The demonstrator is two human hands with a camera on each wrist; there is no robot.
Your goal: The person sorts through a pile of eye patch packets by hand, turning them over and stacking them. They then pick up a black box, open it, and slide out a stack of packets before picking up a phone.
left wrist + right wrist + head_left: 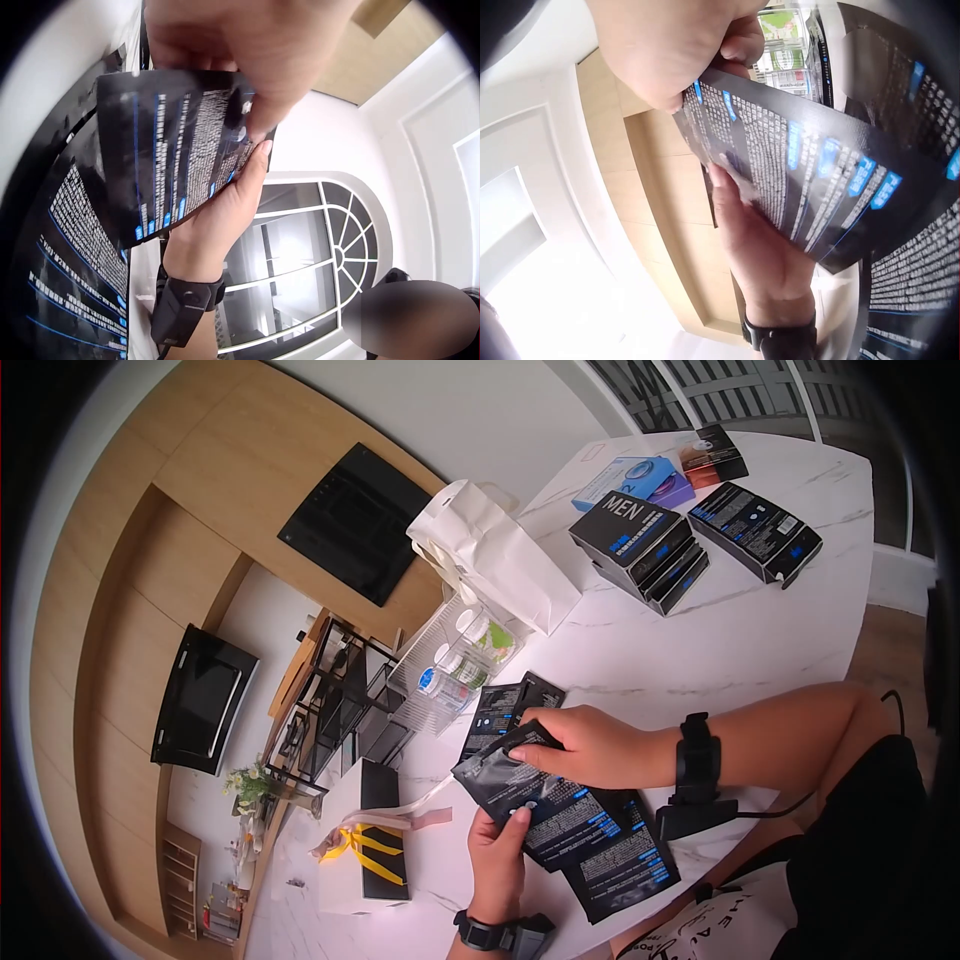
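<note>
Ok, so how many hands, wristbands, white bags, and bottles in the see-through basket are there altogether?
Left hand and right hand: 2
Wristbands: 2
White bag: 1
Bottles: 3
Total: 8

- Table (790,635): white, marbled top.
- Bag (500,555): white, upright on the table.
- Rack (408,712): clear, ribbed, adjacent to the bag; contains three bottles (492,640) with green and blue labels.
- Gift box (378,785): white and black; fitted with yellow ribbon (385,846) and pink ribbon (425,819).
- Blue box (615,480): at the far end, beside a purple box (682,491).
- Shelf (345,695): black, open frame, beyond the table.
- Plant (245,782): green, near the shelf.
- Window (296,240): arched, white glazing bars, visible in the left wrist view.
</note>
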